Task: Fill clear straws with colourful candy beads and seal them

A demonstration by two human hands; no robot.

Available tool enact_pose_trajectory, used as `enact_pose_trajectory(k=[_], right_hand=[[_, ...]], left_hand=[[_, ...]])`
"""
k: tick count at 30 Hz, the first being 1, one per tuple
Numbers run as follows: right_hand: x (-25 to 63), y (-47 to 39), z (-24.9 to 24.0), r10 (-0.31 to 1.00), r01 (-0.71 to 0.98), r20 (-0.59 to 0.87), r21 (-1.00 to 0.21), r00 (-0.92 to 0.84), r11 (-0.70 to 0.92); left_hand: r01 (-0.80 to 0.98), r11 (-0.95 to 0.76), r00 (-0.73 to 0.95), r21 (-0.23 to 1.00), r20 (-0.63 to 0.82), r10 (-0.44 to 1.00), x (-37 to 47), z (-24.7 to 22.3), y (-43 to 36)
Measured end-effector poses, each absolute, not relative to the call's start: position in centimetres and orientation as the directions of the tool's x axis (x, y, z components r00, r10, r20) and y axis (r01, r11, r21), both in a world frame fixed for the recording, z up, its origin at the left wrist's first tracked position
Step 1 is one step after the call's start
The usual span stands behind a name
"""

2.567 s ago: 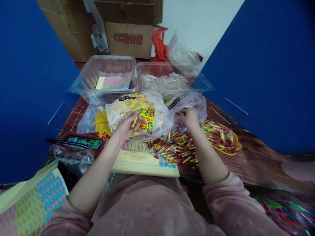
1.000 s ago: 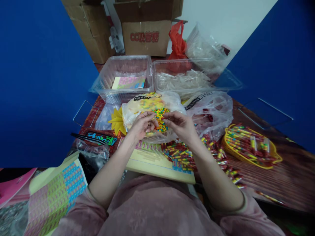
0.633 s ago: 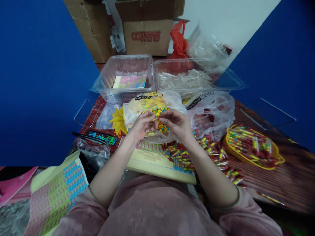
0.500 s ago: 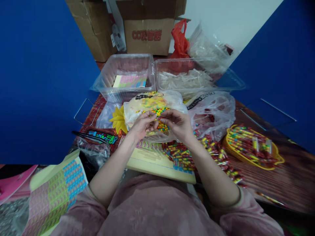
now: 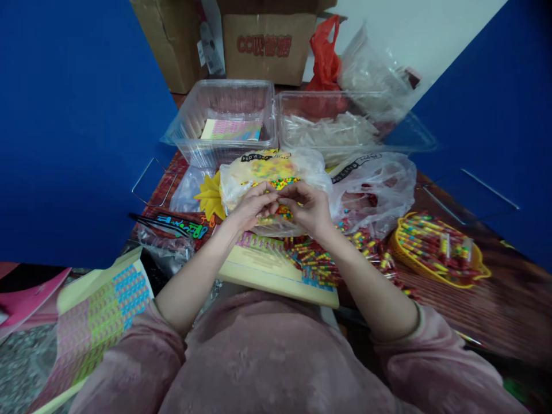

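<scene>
My left hand (image 5: 254,208) and my right hand (image 5: 309,210) meet fingertip to fingertip, both closed in a pinch. Whatever lies between the fingers is too small to make out. Right behind and below them is an open white plastic bag (image 5: 317,164) of small multicoloured candies (image 5: 284,184). Under my forearms lies a pale yellow pad of sticker sheets (image 5: 259,269). A pile of candy-filled tubes with red ends (image 5: 317,259) spreads over the pad's right side and beyond, beneath my right wrist.
Behind the bag stand a clear tub (image 5: 264,144) with sticker sheets and another holding clear tubes (image 5: 332,131). To the right are a crumpled plastic bag (image 5: 388,184) and a yellow basket (image 5: 411,265) of filled tubes. Blue panels (image 5: 77,132) flank both sides.
The view has tilted slightly, so the tabletop things sit higher in the picture. My hands stay together over the candies, fingertips a little closer.
</scene>
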State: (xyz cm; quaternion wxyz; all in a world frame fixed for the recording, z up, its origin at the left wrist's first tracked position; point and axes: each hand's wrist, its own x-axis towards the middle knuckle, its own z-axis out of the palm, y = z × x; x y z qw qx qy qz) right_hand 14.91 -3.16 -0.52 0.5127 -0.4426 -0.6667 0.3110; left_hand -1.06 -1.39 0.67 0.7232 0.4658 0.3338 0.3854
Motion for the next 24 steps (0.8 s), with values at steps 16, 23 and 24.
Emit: enact_pose_trajectory(k=[16, 23, 24], right_hand=[[21.6, -13.6, -1.6, 0.926, 0.334, 0.374, -0.879, 0.041, 0.34], [21.8, -11.8, 3.1, 0.908, 0.429, 0.415, -0.81, -0.061, 0.4], [22.1, -12.0, 3.1, 0.92, 0.464, 0.374, -0.798, -0.121, 0.385]], left_hand=[[-0.463, 0.168, 0.159, 0.87, -0.105, 0.982, -2.1, 3.7, -1.6], [-0.543, 0.137, 0.126, 0.829, -0.08, 0.989, -2.9, 5.5, -2.7], [-0.542, 0.118, 0.114, 0.832, -0.066, 0.991, -3.3, 5.9, -3.1]])
